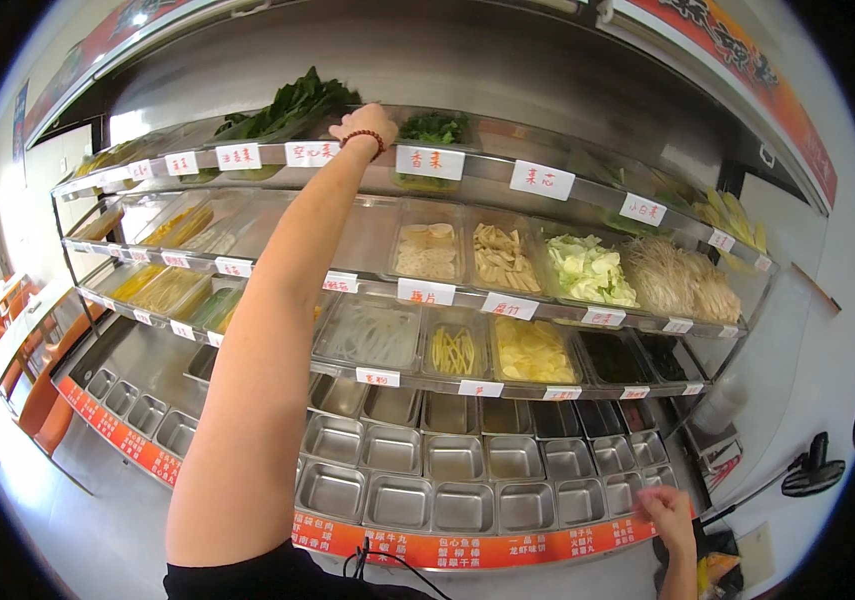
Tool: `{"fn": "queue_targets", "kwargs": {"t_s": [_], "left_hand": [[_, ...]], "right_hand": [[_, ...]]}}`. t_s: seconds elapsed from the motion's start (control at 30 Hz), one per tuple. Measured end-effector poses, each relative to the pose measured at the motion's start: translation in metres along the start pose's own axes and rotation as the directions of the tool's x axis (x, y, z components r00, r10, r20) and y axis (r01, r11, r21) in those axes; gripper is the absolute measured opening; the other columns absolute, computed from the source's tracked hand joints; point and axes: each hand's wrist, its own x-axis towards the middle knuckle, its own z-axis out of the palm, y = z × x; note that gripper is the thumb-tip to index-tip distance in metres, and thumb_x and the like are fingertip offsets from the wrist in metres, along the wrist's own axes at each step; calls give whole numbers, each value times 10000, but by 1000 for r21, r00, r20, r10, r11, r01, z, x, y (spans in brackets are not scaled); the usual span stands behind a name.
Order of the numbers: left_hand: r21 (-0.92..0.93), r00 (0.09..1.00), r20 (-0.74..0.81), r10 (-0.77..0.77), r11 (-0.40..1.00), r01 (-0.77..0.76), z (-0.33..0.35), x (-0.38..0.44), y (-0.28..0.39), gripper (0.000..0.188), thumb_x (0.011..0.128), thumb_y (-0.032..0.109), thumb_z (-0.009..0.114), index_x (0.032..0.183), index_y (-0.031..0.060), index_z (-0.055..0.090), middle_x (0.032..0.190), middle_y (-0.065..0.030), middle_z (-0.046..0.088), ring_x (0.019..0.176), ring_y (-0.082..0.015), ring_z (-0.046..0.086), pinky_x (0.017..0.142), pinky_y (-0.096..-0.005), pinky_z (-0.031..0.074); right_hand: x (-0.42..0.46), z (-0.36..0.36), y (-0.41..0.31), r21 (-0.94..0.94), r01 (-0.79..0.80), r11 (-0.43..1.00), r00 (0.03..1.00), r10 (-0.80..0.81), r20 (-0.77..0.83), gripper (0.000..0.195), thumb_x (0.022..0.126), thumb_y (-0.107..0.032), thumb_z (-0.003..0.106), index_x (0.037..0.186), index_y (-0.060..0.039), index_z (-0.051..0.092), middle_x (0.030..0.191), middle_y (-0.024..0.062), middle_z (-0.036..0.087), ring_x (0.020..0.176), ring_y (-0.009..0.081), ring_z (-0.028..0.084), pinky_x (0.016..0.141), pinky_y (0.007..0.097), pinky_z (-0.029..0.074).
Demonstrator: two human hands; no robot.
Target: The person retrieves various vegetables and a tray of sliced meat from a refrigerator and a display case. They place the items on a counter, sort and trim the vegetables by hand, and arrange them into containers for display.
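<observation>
My left hand [369, 127], with a red bead bracelet at the wrist, reaches to the top shelf between dark leafy greens [288, 109] and a tub of chopped green herbs [435, 128]. Its fingers point away from me, so whether they hold something is hidden. At the lower right, my right hand [665, 510] is loosely curled over the front edge of the counter, beside the small steel pans [623, 493]. It is slightly blurred, and its grip cannot be made out. Below the top shelf stand tubs of lotus root slices [427, 251], tofu skin [504, 257] and cabbage [592, 268].
Glass noodles [682, 277] fill the middle shelf's right end. Lower down are potato slices [534, 351] and several rows of steel pans [397, 502]. Handwritten tags [429, 162] hang from the shelf edges. A black-headed stand [814, 474] is at the right, orange chairs [48, 412] at the left.
</observation>
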Motion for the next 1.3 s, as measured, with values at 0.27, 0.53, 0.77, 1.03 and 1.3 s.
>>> {"fn": "queue_targets", "kwargs": {"t_s": [0.27,0.53,0.77,1.03,1.3], "left_hand": [[69,919,277,280,948,-310,44,72,0,304,753,257,501,991,90,588,1004,-127,570,909,-245,553,756,-324,426],[178,741,474,475,773,-609,55,160,-2,140,800,182,468,748,58,506,605,-50,452,481,-158,371,392,-321,283],[-877,961,274,28,419,237,-42,58,42,146,722,89,538,638,55,424,616,-32,380,493,-126,310,412,-286,276],[-913,835,352,423,352,207,-82,-80,53,87,634,36,554,623,87,485,586,9,439,491,-100,383,442,-268,350],[-839,545,543,639,440,321,4,-355,38,199,576,-14,534,587,111,380,521,32,392,401,-56,317,344,-209,225]], "right_hand": [[-99,-30,79,237,-332,913,895,384,-226,344,770,-170,537,1023,63,531,749,108,597,613,160,572,526,246,472],[-173,24,59,384,-397,833,757,534,-375,211,755,-84,507,895,57,579,719,112,599,562,148,559,507,231,457],[-172,65,24,263,-186,947,701,315,-640,205,799,-188,530,791,16,533,640,112,574,477,150,541,425,237,445],[-157,71,-114,-122,249,961,767,-273,-581,159,818,-127,518,866,17,564,787,52,589,686,88,534,598,205,434],[-124,95,-162,-88,409,908,821,-409,-399,305,789,-146,536,999,72,511,933,128,582,807,187,558,725,268,443]]}}
